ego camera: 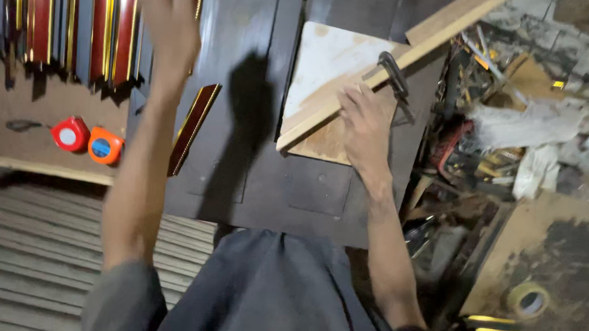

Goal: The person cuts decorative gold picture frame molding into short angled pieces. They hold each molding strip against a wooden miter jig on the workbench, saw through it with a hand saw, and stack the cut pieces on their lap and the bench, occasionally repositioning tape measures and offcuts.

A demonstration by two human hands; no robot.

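The right hand presses flat, fingers spread, on a wooden strip lying diagonally across a pale board in the upper middle, already pinned by a black clamp. The left hand, blurred at upper left, looks empty, though its fingers cannot be told. A red-and-gold moulding piece lies untouched, so work on it seems left.

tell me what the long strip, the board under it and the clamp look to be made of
Long strip: bare pale wood, faint grain, unfinished. Board: likely plywood, pale worn face, brown patches. Clamp: dark, probably metal; too blurred to be sure. The right hand rests on the strip.
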